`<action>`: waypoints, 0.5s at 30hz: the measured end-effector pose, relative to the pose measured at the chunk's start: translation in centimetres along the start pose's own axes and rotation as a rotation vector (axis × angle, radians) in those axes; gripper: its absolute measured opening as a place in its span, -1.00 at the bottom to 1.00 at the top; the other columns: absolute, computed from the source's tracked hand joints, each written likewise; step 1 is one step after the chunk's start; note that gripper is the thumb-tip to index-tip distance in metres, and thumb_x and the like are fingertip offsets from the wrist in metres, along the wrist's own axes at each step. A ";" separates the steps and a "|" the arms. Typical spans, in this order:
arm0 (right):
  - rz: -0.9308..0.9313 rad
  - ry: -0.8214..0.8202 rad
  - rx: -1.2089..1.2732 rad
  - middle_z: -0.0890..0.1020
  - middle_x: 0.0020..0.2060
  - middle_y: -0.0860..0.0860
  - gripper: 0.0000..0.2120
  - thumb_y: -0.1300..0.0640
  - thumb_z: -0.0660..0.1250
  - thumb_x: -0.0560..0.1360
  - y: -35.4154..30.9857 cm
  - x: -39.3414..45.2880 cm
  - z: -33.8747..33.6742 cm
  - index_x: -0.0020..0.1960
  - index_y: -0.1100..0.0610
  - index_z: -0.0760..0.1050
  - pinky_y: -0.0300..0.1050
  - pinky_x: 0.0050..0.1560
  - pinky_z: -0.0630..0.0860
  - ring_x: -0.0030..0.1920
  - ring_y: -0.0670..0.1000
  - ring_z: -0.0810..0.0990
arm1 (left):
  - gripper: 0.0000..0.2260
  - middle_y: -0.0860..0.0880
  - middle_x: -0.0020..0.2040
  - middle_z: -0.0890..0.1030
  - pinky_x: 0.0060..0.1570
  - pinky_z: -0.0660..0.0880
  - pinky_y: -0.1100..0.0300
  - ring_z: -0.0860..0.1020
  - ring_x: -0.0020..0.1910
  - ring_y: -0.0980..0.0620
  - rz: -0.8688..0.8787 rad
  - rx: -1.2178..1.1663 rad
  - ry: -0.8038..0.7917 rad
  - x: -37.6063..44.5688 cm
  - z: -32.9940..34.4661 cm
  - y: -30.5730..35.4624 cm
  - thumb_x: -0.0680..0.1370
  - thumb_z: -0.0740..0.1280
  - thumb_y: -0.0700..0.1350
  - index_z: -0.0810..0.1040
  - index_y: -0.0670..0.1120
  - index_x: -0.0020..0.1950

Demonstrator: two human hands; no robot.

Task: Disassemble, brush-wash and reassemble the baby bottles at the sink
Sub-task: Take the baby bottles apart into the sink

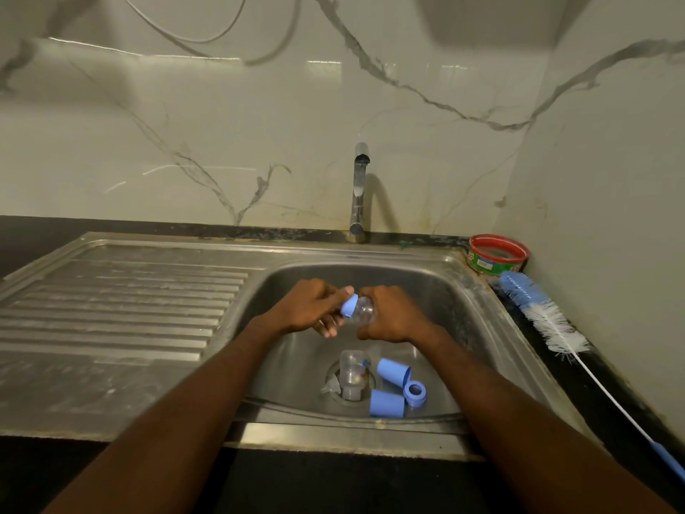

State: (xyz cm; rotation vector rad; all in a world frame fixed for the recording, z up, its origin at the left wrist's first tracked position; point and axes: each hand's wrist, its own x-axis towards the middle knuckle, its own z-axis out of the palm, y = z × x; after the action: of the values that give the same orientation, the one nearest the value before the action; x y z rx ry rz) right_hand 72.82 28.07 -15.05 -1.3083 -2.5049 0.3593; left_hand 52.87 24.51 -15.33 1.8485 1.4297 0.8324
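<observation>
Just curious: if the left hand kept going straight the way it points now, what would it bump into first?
The left hand points right, across the sink, already gripping the blue collar of the bottle. Past that, it would likely meet the right hand.

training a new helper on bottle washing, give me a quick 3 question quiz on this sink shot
1. True or false: the tap is running.
2. Where does the bottle brush lie?
A. in the sink basin
B. on the counter right of the sink
C. on the drainboard
3. Fill in: the left hand grips the blue ____ of the bottle that the right hand holds.

Key
1. False: no water shows at the spout.
2. B: it lies along the counter, near the red tub.
3. Ring. Two blue caps and a loose ring already lie in the sink.
</observation>
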 end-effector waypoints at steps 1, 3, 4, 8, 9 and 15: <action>-0.013 0.013 -0.011 0.63 -0.10 -0.06 -0.54 -0.02 0.59 0.27 -0.1 0.1 0.1 0.13 0.00 0.56 -0.15 -0.20 0.47 -0.15 -0.01 0.59 | -0.47 -0.18 -0.26 0.70 -0.24 0.66 0.06 0.70 -0.30 -0.17 -0.069 -0.021 0.023 -0.2 0.0 0.4 0.62 0.25 0.23 0.64 -0.26 -0.04; -0.021 0.030 -0.016 0.64 -0.13 -0.09 -0.56 -0.04 0.57 0.25 -0.2 0.2 0.3 0.08 -0.03 0.55 -0.06 -0.16 0.58 -0.17 -0.02 0.60 | -0.32 -0.20 -0.26 0.70 -0.27 0.66 0.05 0.70 -0.31 -0.18 -0.222 -0.062 0.077 -0.4 0.0 1.0 0.59 0.16 0.36 0.64 -0.28 -0.05; -0.018 0.030 -0.009 0.64 -0.13 -0.08 -0.57 -0.04 0.57 0.25 -0.3 0.2 0.4 0.08 -0.03 0.55 -0.01 -0.13 0.61 -0.16 -0.02 0.61 | -0.30 -0.20 -0.19 0.71 -0.26 0.66 0.04 0.71 -0.27 -0.15 -0.276 -0.104 0.080 -0.3 0.0 0.9 0.56 0.17 0.40 0.63 -0.26 0.02; 0.003 0.042 0.002 0.64 -0.11 -0.07 -0.54 -0.03 0.58 0.29 0.0 0.2 0.2 0.15 -0.01 0.57 -0.15 -0.19 0.52 -0.16 -0.04 0.59 | -0.40 -0.01 0.20 0.61 -0.15 0.68 0.08 0.68 0.05 0.00 -0.087 -0.130 -0.039 -0.2 -0.4 0.1 0.43 0.51 0.18 0.47 0.04 0.41; 0.015 0.044 0.014 0.62 -0.12 -0.08 -0.53 -0.02 0.58 0.30 0.1 0.2 0.1 0.17 -0.01 0.56 -0.19 -0.23 0.48 -0.18 -0.06 0.58 | -0.47 0.01 0.18 0.61 -0.15 0.68 0.09 0.67 0.06 0.00 -0.013 -0.107 -0.042 -0.2 -0.5 0.0 0.44 0.56 0.07 0.51 0.04 0.37; 0.204 -0.147 -0.130 0.60 0.08 0.04 -0.45 -0.04 0.60 0.35 1.1 0.0 0.5 0.24 0.10 0.49 -0.14 -0.12 0.40 -0.08 0.00 0.48 | -0.68 -0.14 -0.11 0.70 -0.16 0.69 0.06 0.71 -0.15 -0.04 -0.126 -0.118 0.222 0.1 -0.4 -0.1 0.56 0.40 0.13 0.64 -0.13 0.04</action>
State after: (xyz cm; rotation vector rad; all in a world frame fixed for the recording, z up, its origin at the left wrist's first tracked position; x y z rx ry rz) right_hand 73.45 28.61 -15.87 -1.6511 -2.5572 0.3531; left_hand 52.50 24.71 -15.15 1.6004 1.5783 1.0608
